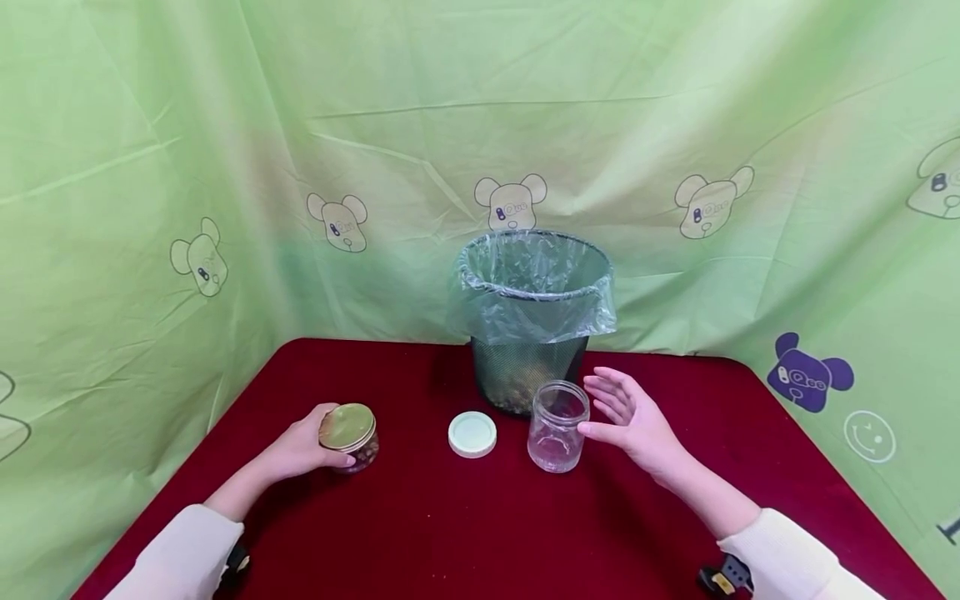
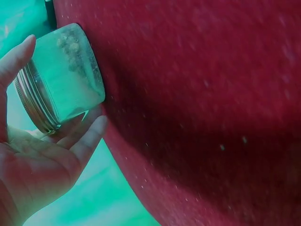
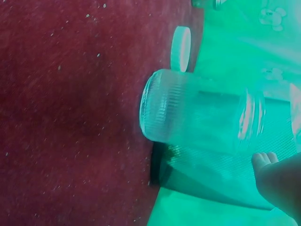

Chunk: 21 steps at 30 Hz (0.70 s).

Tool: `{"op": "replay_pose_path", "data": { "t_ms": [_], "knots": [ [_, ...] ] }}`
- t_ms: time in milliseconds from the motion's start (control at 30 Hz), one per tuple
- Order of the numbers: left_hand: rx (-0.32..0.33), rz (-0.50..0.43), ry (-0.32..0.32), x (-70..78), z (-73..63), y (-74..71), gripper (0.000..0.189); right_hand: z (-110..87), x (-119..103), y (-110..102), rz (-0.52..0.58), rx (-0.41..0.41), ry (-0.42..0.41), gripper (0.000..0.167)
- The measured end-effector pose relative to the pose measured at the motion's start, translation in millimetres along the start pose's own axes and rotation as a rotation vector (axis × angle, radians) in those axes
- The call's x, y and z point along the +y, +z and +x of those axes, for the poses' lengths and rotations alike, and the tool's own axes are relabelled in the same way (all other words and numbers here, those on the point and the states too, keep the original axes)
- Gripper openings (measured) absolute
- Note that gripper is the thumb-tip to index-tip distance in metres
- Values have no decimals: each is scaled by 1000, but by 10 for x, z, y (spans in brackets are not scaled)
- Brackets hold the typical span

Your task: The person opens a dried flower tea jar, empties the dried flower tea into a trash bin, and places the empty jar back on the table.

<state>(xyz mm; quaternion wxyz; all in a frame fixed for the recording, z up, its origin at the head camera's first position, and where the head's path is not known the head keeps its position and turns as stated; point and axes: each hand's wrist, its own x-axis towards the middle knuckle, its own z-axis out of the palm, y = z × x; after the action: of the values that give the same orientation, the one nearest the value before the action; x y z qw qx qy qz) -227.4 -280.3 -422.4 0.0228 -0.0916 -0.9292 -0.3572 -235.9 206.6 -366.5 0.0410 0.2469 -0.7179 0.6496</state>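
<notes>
On the left of the red-covered table (image 1: 420,533), the left hand (image 1: 309,446) grips a gold-lidded glass jar (image 1: 352,432) containing small lumps. Next come a pale round lid (image 1: 472,432), a bag-lined mesh wastebasket (image 1: 525,358) and, before it, an uncovered glass jar (image 1: 558,432); beside that, the right hand (image 1: 636,423) has thumb and fingers wide apart.

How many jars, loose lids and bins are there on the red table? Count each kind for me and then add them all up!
Jars: 2 (gold-topped jar, open glass jar)
Loose lids: 1 (pale lid)
Bins: 1 (mesh bin)
Total: 4
</notes>
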Motion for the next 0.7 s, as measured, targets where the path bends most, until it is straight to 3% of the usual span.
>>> {"op": "replay_pose_path", "data": {
  "t_ms": [467,700],
  "knots": [
    [-48,-4,59,199,11,155,85,-13,-28,216,35,-95,-118,71],
    [-81,-6,109,304,23,226,84,-31,-3,297,42,-141,-137,72]
  ]
}}
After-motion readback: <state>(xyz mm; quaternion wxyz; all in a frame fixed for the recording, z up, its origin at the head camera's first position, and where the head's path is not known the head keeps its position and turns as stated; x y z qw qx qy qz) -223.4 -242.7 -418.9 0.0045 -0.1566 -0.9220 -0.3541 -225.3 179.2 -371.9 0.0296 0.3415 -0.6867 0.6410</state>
